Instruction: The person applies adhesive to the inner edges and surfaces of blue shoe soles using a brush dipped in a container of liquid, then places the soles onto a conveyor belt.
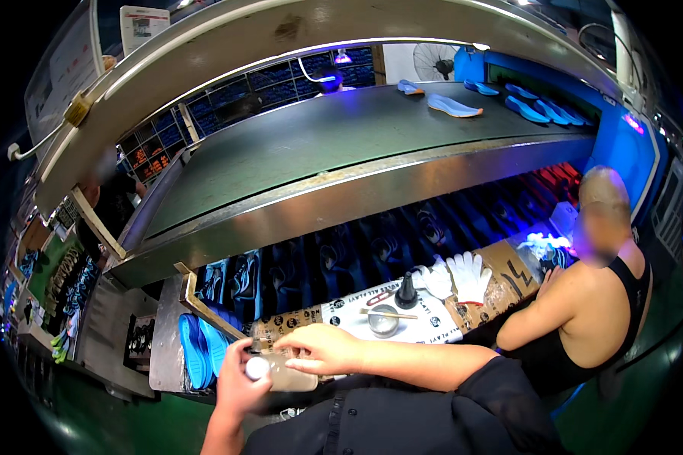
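Note:
A translucent plastic bottle (294, 380) with a round white cap (257, 368) is held low in front of my body. My left hand (235, 379) closes around it at the cap end. From the right, my right hand (328, 349) reaches across with bent fingers against the bottle's upper side. What lies under those fingers is hidden. Just beyond sits a small grey bowl (385, 326), with a thin brush-like stick (382, 313) across its rim. A black cone-nosed bottle (407, 292) stands behind it, and white gloves (469, 277) lie to its right.
A conveyor belt (296, 167) carries several blue soles (525, 110) at its far right. Below it are rows of dark shoes (334, 258). Blue soles (195, 350) stand at the left of the bench. A co-worker (584, 303) sits close on my right.

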`<state>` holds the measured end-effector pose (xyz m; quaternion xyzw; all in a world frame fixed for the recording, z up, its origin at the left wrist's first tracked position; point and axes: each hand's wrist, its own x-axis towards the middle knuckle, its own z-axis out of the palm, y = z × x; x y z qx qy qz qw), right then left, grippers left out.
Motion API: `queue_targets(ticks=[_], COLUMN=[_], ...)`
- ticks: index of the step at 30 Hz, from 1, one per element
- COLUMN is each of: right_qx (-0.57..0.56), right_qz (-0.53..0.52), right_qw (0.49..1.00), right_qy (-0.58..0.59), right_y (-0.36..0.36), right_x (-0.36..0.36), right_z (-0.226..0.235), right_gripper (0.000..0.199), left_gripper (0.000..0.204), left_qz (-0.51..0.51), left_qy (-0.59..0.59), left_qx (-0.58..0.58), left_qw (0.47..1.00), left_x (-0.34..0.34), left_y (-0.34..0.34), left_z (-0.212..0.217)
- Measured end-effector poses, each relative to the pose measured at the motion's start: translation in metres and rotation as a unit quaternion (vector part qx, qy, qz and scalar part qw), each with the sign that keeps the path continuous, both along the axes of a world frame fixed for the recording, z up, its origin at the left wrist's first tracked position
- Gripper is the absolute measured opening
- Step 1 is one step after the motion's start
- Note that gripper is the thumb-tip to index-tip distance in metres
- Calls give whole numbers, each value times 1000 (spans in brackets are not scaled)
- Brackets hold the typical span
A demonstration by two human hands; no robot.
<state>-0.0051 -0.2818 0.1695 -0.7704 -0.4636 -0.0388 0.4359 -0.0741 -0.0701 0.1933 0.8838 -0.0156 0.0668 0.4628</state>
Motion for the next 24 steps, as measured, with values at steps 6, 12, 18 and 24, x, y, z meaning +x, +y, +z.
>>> queue_targets(ticks=[6, 12, 18, 24], right_qx=[-43, -97, -183, -185], right_qz=[-55, -136, -168, -203], right_qw=[997, 974, 954, 945], right_qy=[-27, -154, -167, -176], right_y=[8, 8, 22, 13], right_x=[11, 26, 31, 48], right_z=[-23, -22, -17, -15], right_gripper=[41, 35, 40, 36], left_gripper=[89, 106, 116, 93], left_qz=[-48, 0, -21, -7], left_qy=[-119, -91, -89, -41], left_qx=[66, 48, 27, -57], left_qw=[990, 995, 995, 997], left_x=[43, 47, 46, 66], left_y=[-42, -52, -46, -67], left_z=[-57, -73, -177, -174])
